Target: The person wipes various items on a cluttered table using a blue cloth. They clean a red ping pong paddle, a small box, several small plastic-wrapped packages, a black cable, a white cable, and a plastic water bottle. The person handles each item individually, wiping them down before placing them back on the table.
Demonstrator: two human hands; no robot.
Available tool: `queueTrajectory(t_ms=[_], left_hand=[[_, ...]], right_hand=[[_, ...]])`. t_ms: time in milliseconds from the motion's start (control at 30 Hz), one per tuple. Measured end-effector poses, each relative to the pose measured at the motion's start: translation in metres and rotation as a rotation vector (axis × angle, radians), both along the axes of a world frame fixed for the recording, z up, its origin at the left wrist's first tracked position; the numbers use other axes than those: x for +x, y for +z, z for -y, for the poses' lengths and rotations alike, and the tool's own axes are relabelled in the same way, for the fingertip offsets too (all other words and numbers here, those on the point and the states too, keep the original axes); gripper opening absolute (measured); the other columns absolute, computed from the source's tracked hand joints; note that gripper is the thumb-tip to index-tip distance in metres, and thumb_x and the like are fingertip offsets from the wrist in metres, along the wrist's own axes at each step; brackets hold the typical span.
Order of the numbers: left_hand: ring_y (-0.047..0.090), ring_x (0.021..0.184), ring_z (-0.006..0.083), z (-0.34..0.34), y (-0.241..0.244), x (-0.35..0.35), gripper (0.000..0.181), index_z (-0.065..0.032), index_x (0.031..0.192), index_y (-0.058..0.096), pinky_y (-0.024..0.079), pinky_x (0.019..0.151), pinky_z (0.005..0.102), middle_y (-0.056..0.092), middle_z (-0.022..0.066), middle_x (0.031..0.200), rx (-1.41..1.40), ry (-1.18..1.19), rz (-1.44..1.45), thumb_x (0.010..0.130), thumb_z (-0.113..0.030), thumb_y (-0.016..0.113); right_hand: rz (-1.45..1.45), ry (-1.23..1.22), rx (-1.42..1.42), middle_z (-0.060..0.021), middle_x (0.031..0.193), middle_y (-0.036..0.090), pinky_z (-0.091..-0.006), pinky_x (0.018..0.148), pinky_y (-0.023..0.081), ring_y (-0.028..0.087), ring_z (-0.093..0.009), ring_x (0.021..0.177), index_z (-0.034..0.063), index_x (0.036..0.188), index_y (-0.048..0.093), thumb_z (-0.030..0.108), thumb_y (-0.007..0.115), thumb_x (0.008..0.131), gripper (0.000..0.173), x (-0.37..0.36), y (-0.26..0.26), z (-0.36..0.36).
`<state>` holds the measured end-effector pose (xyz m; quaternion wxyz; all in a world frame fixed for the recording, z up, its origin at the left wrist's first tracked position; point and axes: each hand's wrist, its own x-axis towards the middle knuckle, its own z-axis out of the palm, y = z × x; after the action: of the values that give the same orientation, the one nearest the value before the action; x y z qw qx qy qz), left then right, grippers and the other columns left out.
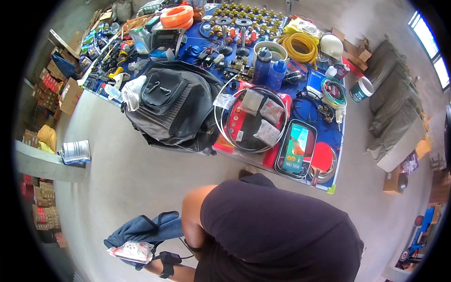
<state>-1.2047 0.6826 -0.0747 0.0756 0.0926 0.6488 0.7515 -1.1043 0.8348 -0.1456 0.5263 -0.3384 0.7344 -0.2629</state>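
Observation:
Two bare forearms reach to the lower left, beside a dark shirt (pixel 282 225). The lower forearm, with a strapped black device (pixel 170 258) at its wrist, ends at a clear plastic packet (pixel 134 251) with a white and red item inside. A blue-grey cloth (pixel 144 227) lies around and above the packet. The other arm bends behind the cloth's right end, a dark band at its wrist. Cloth, packet and body hide the fingers of both my hands, so which hand bears the packet cannot be told.
A blue-topped table (pixel 211 63) is crowded with a black backpack (pixel 169 102), coiled yellow hose (pixel 299 46), orange tubing (pixel 177 17), water bottles (pixel 262 65), brass fittings (pixel 246 14) and a red table tennis bat (pixel 321 157). Cartons (pixel 45 215) stand left; a white bucket (pixel 362 89) is right.

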Motion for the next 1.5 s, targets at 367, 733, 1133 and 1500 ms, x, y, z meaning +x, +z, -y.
queueTrajectory(t_ms=[367, 733, 1133, 1500], left_hand=[[0.058, 0.088, 0.0182, -0.011, 0.004, -0.006, 0.023, -0.0130, 0.098, 0.058, 0.047, 0.085, 0.0341, 0.059, 0.0048, 0.088, 0.020, -0.024, 0.014, 0.100, -0.036, 0.054], [0.058, 0.085, 0.0183, -0.025, 0.000, -0.008, 0.027, -0.0137, 0.096, 0.058, 0.049, 0.081, 0.0337, 0.058, 0.0047, 0.086, 0.084, -0.030, 0.059, 0.103, -0.039, 0.051], [0.058, 0.081, 0.0183, -0.081, 0.010, -0.006, 0.032, -0.0143, 0.095, 0.057, 0.050, 0.078, 0.0332, 0.058, 0.0046, 0.083, 0.612, -0.311, 0.263, 0.106, -0.043, 0.048], [0.062, 0.118, 0.0279, -0.193, 0.009, 0.077, 0.044, -0.0037, 0.134, 0.052, 0.052, 0.103, 0.0414, 0.063, 0.0142, 0.128, 0.753, -0.667, 0.317, 0.108, -0.038, 0.045]], right_hand=[[-0.086, 0.026, -0.033, -0.0144, 0.130, 0.067, -0.0440, 0.100, 0.048, 0.061, -0.030, 0.119, 0.0020, 0.130, 0.067, 0.049, 0.060, 0.096, 0.058, 0.006, 0.015, 0.017], [-0.078, 0.051, -0.057, -0.0143, 0.132, 0.066, -0.0449, 0.102, 0.046, 0.060, -0.031, 0.122, 0.0021, 0.132, 0.066, 0.053, 0.059, 0.096, 0.063, 0.017, 0.026, 0.017], [-0.661, -1.205, -0.588, -0.0132, 0.126, 0.066, -0.0406, 0.096, 0.051, 0.062, -0.032, 0.118, 0.0075, 0.125, 0.065, 0.022, 0.080, 0.084, 0.046, 0.089, 0.132, -0.165], [-1.281, -1.223, -0.705, -0.0175, 0.147, 0.054, -0.0471, 0.105, 0.046, 0.053, -0.040, 0.134, 0.0098, 0.120, 0.068, 0.013, 0.085, 0.077, 0.046, 0.099, 0.122, -0.179]])
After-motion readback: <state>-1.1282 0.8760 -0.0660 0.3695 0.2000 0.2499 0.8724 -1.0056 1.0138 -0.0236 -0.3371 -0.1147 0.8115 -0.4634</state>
